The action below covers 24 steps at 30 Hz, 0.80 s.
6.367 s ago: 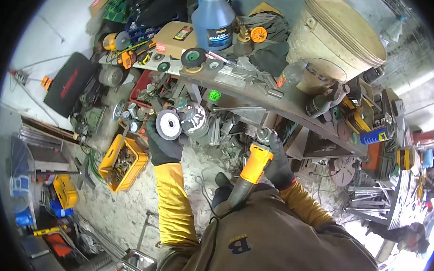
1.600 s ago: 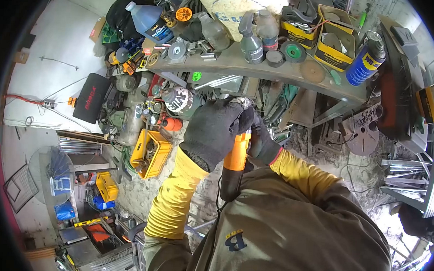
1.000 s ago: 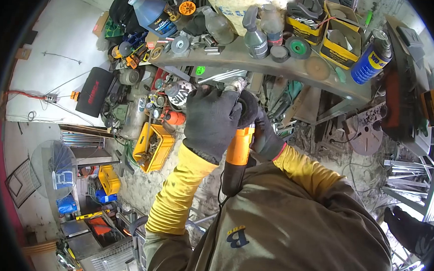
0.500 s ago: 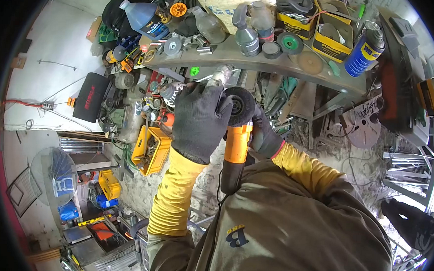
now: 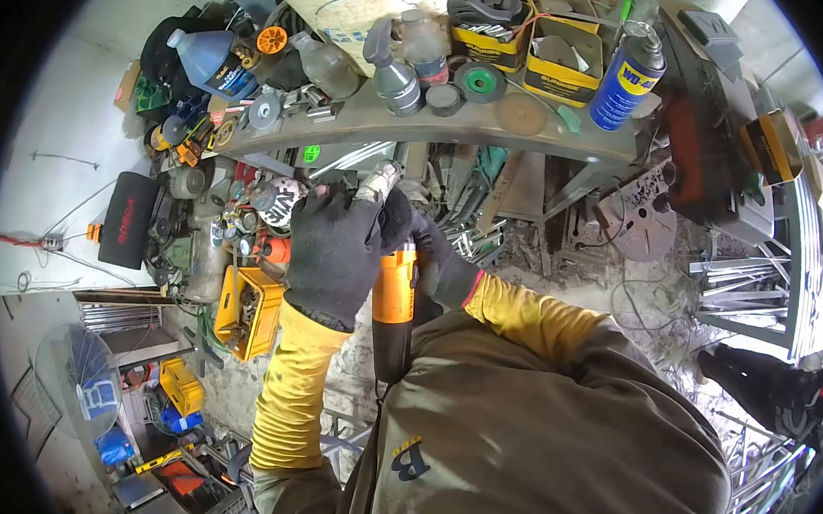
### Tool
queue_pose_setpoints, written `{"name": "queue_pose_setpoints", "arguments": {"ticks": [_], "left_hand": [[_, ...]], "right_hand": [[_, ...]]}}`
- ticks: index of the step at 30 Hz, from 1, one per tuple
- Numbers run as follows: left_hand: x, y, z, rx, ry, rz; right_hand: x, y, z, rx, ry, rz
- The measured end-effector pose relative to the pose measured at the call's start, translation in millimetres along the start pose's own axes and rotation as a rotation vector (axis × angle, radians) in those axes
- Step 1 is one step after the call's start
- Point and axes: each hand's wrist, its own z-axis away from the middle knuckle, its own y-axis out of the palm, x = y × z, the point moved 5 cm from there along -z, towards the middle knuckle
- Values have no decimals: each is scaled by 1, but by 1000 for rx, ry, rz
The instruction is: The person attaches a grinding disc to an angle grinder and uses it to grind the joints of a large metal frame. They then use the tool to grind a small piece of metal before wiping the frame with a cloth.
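An orange and black angle grinder (image 5: 394, 289) is upright in front of my chest, its head up and its black handle end down against my jacket. My left hand (image 5: 335, 258), in a dark knit glove, is closed at the grinder's head, fingers bent over the disc area. A whitish, tape-like wrapping (image 5: 378, 183) shows at the tip of this hand. From the other side, my gloved right hand (image 5: 444, 261) wraps around the head. Both hands hide most of the disc. A cord runs down from the handle end.
A metal bench (image 5: 344, 128) crosses ahead, bearing a WD-40 can (image 5: 628, 78), spray bottles, discs and yellow boxes (image 5: 563, 71). A yellow crate (image 5: 248, 314) sits at left on the floor. Metal bars (image 5: 740, 288) are stacked at right. A person's dark shoe (image 5: 759, 382) shows at far right.
My view has shifted, so the bench and hands appear further left. The hands have closed in over the grinder's head, covering the disc that showed before.
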Motion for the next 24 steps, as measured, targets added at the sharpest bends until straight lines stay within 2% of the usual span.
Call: {"name": "queue_pose_setpoints", "arguments": {"ticks": [3, 5, 8, 11, 14, 16, 18, 19, 20, 22, 24], "left_hand": [[1, -8, -3, -21, -48, 43], [3, -9, -3, -56, -99, 80], [7, 0, -4, -6, -147, 64], [6, 7, -6, 18, -88, 62], [-1, 2, -10, 18, -33, 51], [4, 1, -7, 10, -8, 72], [11, -10, -8, -84, 39, 52], [14, -17, -10, -76, -54, 65], [12, -19, -11, -75, -57, 62], [15, -19, -11, -82, -217, 236], [12, -12, -12, -97, -179, 212]], "right_hand": [[0, 2, 2, -22, 109, -125], [4, 8, 4, -41, 118, -111], [9, 17, 8, -21, 143, -79], [16, 23, 13, -32, 6, 89], [17, 27, 12, -102, 62, -21], [16, 18, 6, -48, 78, -3], [17, 18, 6, 58, 91, 51], [19, 17, 10, 10, 124, 16], [17, 19, 12, 12, 128, 15], [23, 26, 14, -10, -43, 254], [20, 24, 12, 25, -42, 230]]}}
